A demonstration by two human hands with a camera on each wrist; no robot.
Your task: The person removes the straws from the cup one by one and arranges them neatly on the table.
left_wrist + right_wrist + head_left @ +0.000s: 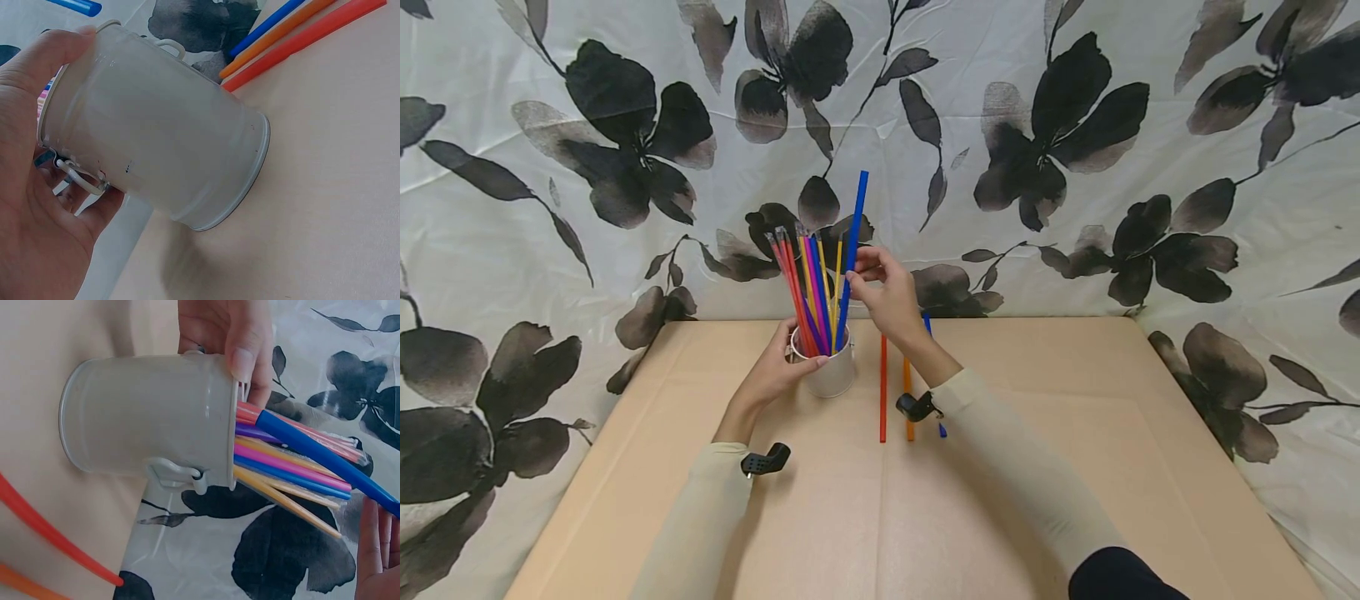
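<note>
A small white metal pail (831, 379) with side loops stands on the table, and my left hand (778, 362) grips it by the rim, thumb on the near side. Several thin coloured straws (294, 459) in red, yellow, purple, pink and blue lean inside it. My right hand (887, 292) holds a thicker blue straw (857, 217) between thumb and fingers, slightly tilted. Its lower end (265, 420) shows at the pail's mouth in the right wrist view; how deep it sits, I cannot tell. In the left wrist view, my left hand (37, 169) wraps the pail (156, 119).
Right of the pail lie a red straw (883, 392), an orange straw (910, 429) and a blue straw (942, 430), the last partly hidden under my right forearm. The tan table (1037, 467) ends at a floral cloth (1075, 275) behind.
</note>
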